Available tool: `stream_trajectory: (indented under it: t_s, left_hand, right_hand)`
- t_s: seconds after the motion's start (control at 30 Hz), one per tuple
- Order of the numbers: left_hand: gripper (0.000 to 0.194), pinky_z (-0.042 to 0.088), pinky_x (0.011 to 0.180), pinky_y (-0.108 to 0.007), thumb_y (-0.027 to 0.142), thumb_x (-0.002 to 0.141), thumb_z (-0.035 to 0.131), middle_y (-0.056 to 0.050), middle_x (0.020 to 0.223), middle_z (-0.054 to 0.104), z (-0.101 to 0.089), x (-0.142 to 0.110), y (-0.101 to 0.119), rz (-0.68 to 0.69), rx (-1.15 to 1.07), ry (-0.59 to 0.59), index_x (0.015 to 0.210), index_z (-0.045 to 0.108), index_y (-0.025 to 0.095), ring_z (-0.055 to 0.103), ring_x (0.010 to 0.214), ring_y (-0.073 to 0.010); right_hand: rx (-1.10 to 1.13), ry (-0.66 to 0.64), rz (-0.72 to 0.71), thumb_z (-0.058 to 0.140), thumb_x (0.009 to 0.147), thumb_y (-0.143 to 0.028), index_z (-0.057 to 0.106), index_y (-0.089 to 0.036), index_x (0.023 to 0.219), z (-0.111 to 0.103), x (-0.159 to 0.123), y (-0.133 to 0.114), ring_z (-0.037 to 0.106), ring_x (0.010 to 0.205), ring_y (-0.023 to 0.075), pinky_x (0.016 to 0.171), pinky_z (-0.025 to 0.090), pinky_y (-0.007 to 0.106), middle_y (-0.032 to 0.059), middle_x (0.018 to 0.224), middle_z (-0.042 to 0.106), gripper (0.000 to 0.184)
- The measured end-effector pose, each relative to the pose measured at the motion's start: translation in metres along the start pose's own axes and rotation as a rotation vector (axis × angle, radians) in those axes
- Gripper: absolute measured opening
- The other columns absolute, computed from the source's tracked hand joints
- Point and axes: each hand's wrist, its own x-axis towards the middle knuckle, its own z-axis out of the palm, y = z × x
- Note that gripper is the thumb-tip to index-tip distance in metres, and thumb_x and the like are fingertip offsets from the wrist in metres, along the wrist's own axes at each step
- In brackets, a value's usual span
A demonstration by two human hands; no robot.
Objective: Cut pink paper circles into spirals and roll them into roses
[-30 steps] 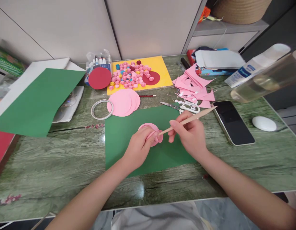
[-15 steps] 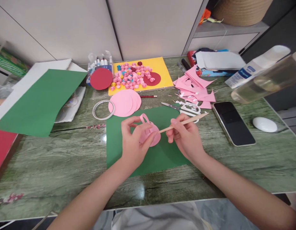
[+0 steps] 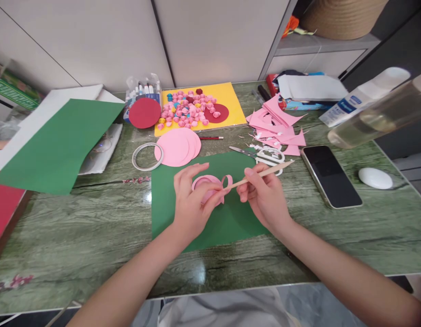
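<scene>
"Pale panels (image 3: 104, 41) stand behind a green, wood-grained bench (image 3: 94, 231). What lies on it?"

"Toward the back, small curled paper pieces (image 3: 188, 119), mostly pink, heaped on a yellow sheet (image 3: 231, 97). Nearer, overlapping pink paper circles (image 3: 172, 147) beside a pale roll of tape (image 3: 147, 168). White-handled scissors (image 3: 243, 151) lie just beyond the green paper sheet (image 3: 231, 227), near some pink paper offcuts (image 3: 282, 131)."

"And the pink paper in hand?"

"It's a round pink paper piece (image 3: 208, 179) above the green sheet, partly hidden by the left hand (image 3: 190, 202). That hand's grip is narrow, pinching the paper between thumb and finger, with another finger lifted clear."

"What about the right?"

"The right hand (image 3: 270, 195) has its grip closed on a pale, pointed wooden stick (image 3: 273, 170), slanting down to the left fingertips."

"Anything different from a moment ago?"

"Yes. A narrow pink paper loop (image 3: 227, 176) stood up by the left fingers, away from the stick. Now it curls right beside the stick's lower end."

"Meaning?"

"Paper and stick meet at one small spot now, so I'd judge both hands need to stay steady there. Whether the strip actually wraps around the stick, I can't tell; fingertips hide the contact."
</scene>
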Motion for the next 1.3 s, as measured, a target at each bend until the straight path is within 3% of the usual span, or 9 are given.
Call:
stream_trajectory:
  t_s: [0.3, 0.4, 0.53, 1.03, 1.17, 1.3]
  left_hand:
    - [0.004, 0.039, 0.092, -0.043, 0.024, 0.074, 0.066, -0.006, 0.11, 0.059, 0.001, 0.0, 0.001, 0.07, 0.0, 0.008, 0.078, 0.065, 0.024, 0.05, 0.107, -0.0231]
    - [0.003, 0.041, 0.09, -0.042, 0.025, 0.076, 0.064, -0.006, 0.112, 0.059, 0.001, 0.0, -0.001, 0.027, 0.008, -0.006, 0.078, 0.066, 0.023, 0.049, 0.107, -0.0233]
    - [0.005, 0.04, 0.091, -0.042, 0.026, 0.077, 0.064, -0.007, 0.111, 0.058, -0.002, 0.003, -0.003, 0.003, 0.013, 0.009, 0.079, 0.066, 0.022, 0.048, 0.108, -0.0225]
    - [0.005, 0.04, 0.087, -0.039, 0.025, 0.076, 0.064, -0.006, 0.103, 0.063, -0.001, 0.003, -0.005, 0.106, 0.038, 0.02, 0.079, 0.067, 0.023, 0.051, 0.104, -0.022]
    - [0.007, 0.039, 0.087, -0.038, 0.027, 0.078, 0.062, -0.005, 0.1, 0.063, -0.002, 0.003, -0.005, 0.048, 0.023, -0.008, 0.081, 0.067, 0.023, 0.051, 0.101, -0.0207]
    - [0.01, 0.038, 0.088, -0.038, 0.032, 0.078, 0.062, -0.004, 0.099, 0.061, -0.004, 0.005, -0.004, -0.123, -0.011, -0.054, 0.081, 0.066, 0.024, 0.05, 0.1, -0.0198]
  right_hand:
    - [0.019, -0.045, 0.037, 0.059, 0.083, -0.031, 0.042, -0.021, 0.068, -0.002, 0.002, -0.005, 0.046, 0.035, 0.0054, 0.039, 0.038, 0.018, -0.0087, 0.048, 0.055, 0.024]
    - [-0.007, -0.13, 0.031, 0.061, 0.081, -0.031, 0.047, -0.023, 0.079, -0.005, 0.003, -0.009, 0.052, 0.042, 0.008, 0.043, 0.042, 0.02, -0.0073, 0.055, 0.059, 0.016]
    - [-0.101, -0.218, -0.096, 0.063, 0.08, -0.026, 0.057, -0.022, 0.085, -0.009, 0.002, -0.01, 0.062, 0.053, 0.0113, 0.054, 0.05, 0.026, -0.0033, 0.069, 0.064, 0.009]
    - [-0.292, -0.151, -0.27, 0.065, 0.079, -0.022, 0.058, -0.021, 0.079, -0.006, -0.007, -0.014, 0.066, 0.054, 0.0139, 0.051, 0.053, 0.026, -0.0026, 0.063, 0.066, 0.006]
    - [-0.276, -0.171, -0.283, 0.063, 0.081, -0.021, 0.056, -0.021, 0.078, -0.005, -0.009, -0.013, 0.066, 0.053, 0.0132, 0.051, 0.053, 0.026, -0.0027, 0.065, 0.067, 0.007]
    - [-0.327, -0.184, -0.349, 0.062, 0.081, -0.019, 0.056, -0.021, 0.081, -0.007, -0.013, -0.008, 0.066, 0.055, 0.014, 0.053, 0.053, 0.028, -0.0017, 0.068, 0.068, 0.006]
